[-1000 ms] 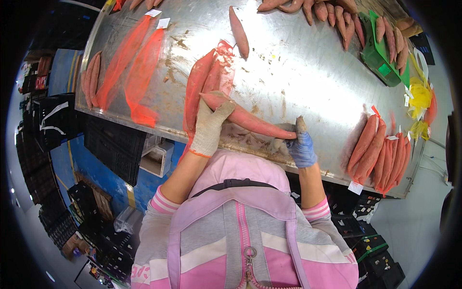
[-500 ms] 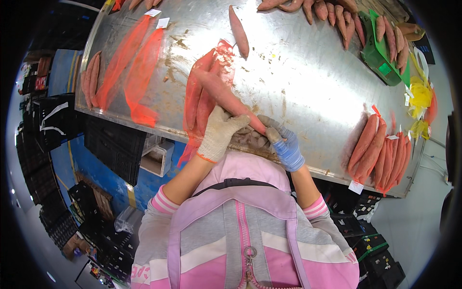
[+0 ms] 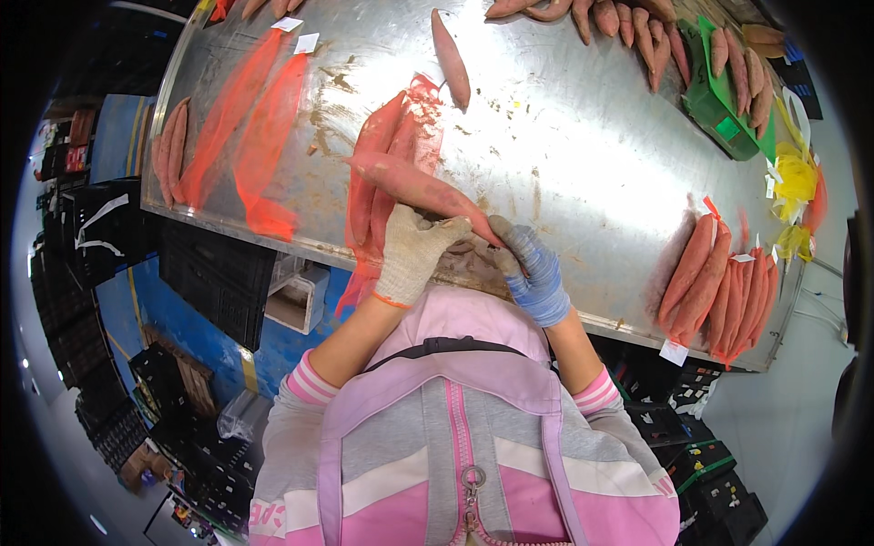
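My left hand (image 3: 414, 252), in a beige knit glove, and my right hand (image 3: 530, 268), in a blue glove, both grip a long reddish sweet potato (image 3: 410, 185) near its lower right end. It lies slanted over the near edge of the steel table (image 3: 583, 155), its far end over a red mesh bag (image 3: 421, 114) that has sweet potatoes (image 3: 371, 173) in it. My pink and grey jacket fills the lower middle of the view.
Two flat red mesh bags (image 3: 259, 118) with white tags lie at the left. Bagged sweet potatoes (image 3: 724, 282) sit at the right edge. One loose sweet potato (image 3: 451, 59) and a row of others (image 3: 628, 23) lie farther back, beside a green tray (image 3: 719, 100). Dark crates (image 3: 218, 282) stand below the table.
The sweet potato has swung from lying to the right near the edge to pointing up-left over the mesh bag. My right hand moved left with it, close to my left hand.
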Demonstrator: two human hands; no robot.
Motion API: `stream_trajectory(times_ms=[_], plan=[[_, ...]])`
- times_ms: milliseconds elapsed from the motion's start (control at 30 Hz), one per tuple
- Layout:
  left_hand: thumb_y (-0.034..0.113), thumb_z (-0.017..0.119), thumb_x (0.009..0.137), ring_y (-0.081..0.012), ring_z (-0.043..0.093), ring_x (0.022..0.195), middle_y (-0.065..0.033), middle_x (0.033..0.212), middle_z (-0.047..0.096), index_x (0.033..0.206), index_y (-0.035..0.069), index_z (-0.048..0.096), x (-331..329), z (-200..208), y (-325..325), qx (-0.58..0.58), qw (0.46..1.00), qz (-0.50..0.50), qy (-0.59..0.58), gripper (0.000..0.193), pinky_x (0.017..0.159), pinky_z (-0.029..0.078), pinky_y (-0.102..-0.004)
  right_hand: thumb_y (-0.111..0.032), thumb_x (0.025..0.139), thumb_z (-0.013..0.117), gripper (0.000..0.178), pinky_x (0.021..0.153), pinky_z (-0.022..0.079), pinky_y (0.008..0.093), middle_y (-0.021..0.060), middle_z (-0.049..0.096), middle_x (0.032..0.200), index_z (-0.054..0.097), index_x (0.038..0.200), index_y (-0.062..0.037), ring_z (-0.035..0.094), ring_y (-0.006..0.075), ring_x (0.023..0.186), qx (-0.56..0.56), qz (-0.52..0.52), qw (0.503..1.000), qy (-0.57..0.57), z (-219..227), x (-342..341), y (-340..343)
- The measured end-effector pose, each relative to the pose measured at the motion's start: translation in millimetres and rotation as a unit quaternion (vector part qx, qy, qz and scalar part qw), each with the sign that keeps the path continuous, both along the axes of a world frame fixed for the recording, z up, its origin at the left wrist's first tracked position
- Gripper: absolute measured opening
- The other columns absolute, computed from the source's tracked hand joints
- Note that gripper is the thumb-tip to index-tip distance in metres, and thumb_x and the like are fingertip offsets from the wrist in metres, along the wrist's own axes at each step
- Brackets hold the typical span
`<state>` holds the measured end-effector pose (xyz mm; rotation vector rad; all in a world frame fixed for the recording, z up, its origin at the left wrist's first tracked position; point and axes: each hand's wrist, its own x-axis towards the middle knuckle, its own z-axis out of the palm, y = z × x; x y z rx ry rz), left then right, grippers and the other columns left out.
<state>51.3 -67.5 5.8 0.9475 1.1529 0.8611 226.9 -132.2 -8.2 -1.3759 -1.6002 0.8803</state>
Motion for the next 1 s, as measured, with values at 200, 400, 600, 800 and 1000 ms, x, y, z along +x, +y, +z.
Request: stream_trajectory(times_ms=[200,400,600,800,1000], plan=[[0.02,0.06,0.087,-0.0103,0.057,0.077,-0.0054,0.094,0.059,0.108,0.002,0.052,-6,1,3,-0.055,0.997,0.048,-0.012,0.029,0.063,0.048,-0.0239,-0.01,0.082,0.06,0.034,0.075,0.048,0.0376,0.0152,0.06,0.098,0.057,0.115,-0.0042,0.058,0.0316,0.085,0.071,-0.009,0.997,-0.005,0,-1,1],[0.024,0.058,0.089,-0.0148,0.06,0.081,-0.0098,0.103,0.059,0.114,0.002,0.049,-17,1,15,-0.038,0.984,0.137,-0.108,0.035,0.063,0.05,-0.0253,-0.005,0.08,0.062,0.04,0.078,0.048,0.0342,0.0129,0.058,0.104,0.054,0.119,-0.0044,0.058,0.0267,0.091,0.077,-0.006,0.995,0.066,-6,2,-1],[0.016,0.06,0.083,-0.0206,0.059,0.097,-0.0161,0.113,0.056,0.124,0.0,0.039,-23,1,15,-0.038,0.973,0.111,-0.197,0.049,0.073,0.052,-0.0286,-0.018,0.083,0.065,0.051,0.09,0.043,0.0309,0.0099,0.056,0.115,0.047,0.127,0.0025,0.053,0.0181,0.102,-0.282,-0.017,0.882,0.376,3,23,-9],[0.012,0.06,0.078,-0.0212,0.055,0.106,-0.0184,0.122,0.051,0.133,0.0,0.029,-17,11,13,-0.022,0.978,0.052,-0.199,0.064,0.091,0.044,-0.0309,-0.025,0.087,0.062,0.052,0.095,0.041,0.0309,0.0125,0.055,0.12,0.046,0.128,0.0026,0.052,0.0186,0.108,-0.306,0.001,0.907,0.289,-2,25,-9],[0.017,0.063,0.081,-0.0244,0.054,0.108,-0.0204,0.126,0.047,0.135,0.001,0.027,-18,6,13,0.0,0.976,0.03,-0.214,0.067,0.092,0.044,-0.0337,-0.023,0.087,0.062,0.049,0.095,0.041,0.0315,0.0129,0.057,0.118,0.049,0.126,0.0018,0.053,0.0191,0.109,-0.285,-0.003,0.919,0.271,-9,24,-10]])
